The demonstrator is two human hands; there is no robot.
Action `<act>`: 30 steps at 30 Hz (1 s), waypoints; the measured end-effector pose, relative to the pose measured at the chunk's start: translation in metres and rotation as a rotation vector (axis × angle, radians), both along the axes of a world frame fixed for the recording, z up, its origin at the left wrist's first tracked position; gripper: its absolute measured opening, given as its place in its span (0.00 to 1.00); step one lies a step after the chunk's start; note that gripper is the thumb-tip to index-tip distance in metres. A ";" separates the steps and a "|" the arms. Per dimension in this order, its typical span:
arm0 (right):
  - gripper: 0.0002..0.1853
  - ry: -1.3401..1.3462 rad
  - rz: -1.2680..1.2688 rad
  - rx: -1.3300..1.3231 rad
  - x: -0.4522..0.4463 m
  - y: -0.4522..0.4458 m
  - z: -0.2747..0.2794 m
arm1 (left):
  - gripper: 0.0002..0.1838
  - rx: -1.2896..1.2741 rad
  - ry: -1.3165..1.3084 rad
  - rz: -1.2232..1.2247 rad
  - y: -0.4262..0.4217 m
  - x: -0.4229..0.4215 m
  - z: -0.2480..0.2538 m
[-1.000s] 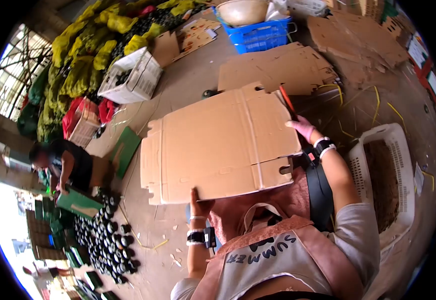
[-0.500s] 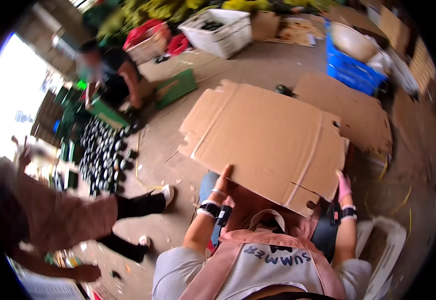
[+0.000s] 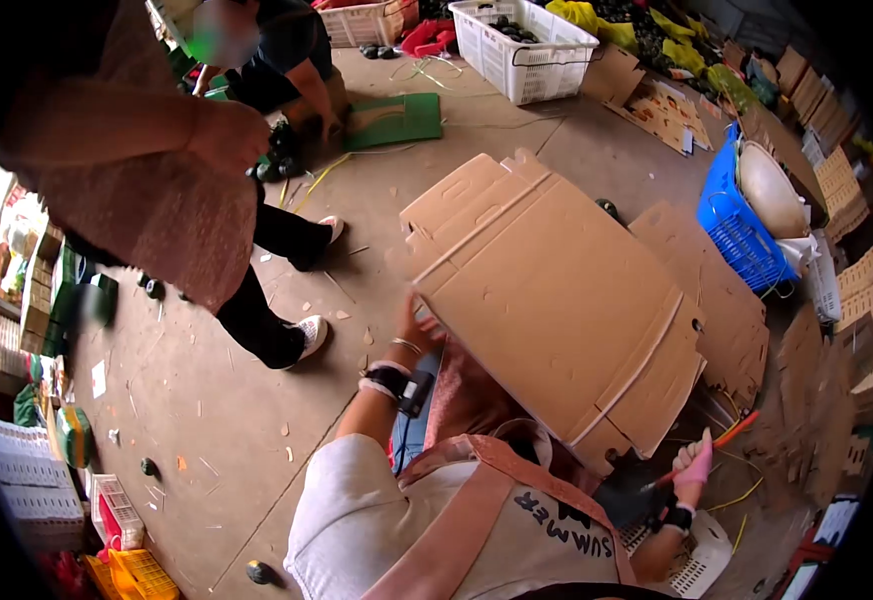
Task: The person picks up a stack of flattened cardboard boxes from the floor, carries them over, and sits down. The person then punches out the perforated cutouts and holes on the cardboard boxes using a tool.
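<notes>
A large flattened cardboard sheet (image 3: pixel 557 300), with creases and cut notches, lies tilted over my lap. My left hand (image 3: pixel 417 322) is closed on its left edge, with some fingers hidden behind it. Off the sheet's near right corner, my right hand (image 3: pixel 694 464), partly covered in pink, grips a thin orange stick-like tool (image 3: pixel 735 429). The tool's exact kind is unclear. Another flat cardboard piece (image 3: pixel 705 300) rests on the floor beyond the sheet's right side.
A person in a brown apron (image 3: pixel 177 225) stands close on my left. Another person (image 3: pixel 292 50) crouches by a green cardboard piece (image 3: pixel 395 121) and dark round produce. A white crate (image 3: pixel 522 60) stands at the back; a blue basket (image 3: pixel 742 235) is to the right.
My right hand has left the sheet's right edge and now holds the orange tool. The standing person has come nearer, and the view has shifted. My left hand stays on the sheet.
</notes>
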State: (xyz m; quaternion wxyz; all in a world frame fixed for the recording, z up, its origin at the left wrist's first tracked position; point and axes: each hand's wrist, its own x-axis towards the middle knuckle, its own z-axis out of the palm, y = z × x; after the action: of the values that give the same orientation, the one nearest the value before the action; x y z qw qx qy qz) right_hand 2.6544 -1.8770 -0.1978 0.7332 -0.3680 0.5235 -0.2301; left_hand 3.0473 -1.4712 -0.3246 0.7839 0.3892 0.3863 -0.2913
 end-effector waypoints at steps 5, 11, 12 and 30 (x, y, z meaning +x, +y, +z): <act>0.17 0.545 0.162 -0.039 -0.016 0.019 -0.016 | 0.50 1.183 -0.655 -0.085 0.028 0.112 0.009; 0.24 0.482 0.300 0.127 -0.019 -0.004 -0.069 | 0.44 1.083 -0.767 -0.905 0.006 0.220 0.052; 0.24 0.518 0.361 0.143 -0.015 -0.008 -0.067 | 0.47 1.049 -0.737 -1.041 -0.003 0.225 0.068; 0.40 0.064 0.384 0.250 0.028 -0.013 -0.063 | 0.40 0.568 -0.501 -1.206 -0.067 0.224 0.071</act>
State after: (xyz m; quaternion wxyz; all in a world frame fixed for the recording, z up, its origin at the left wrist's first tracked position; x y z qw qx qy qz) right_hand 2.6828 -1.8901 -0.2609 0.7863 -0.3743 0.4914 -0.0078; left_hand 3.2710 -1.5382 -0.2533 0.4196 0.7796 -0.0271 -0.4642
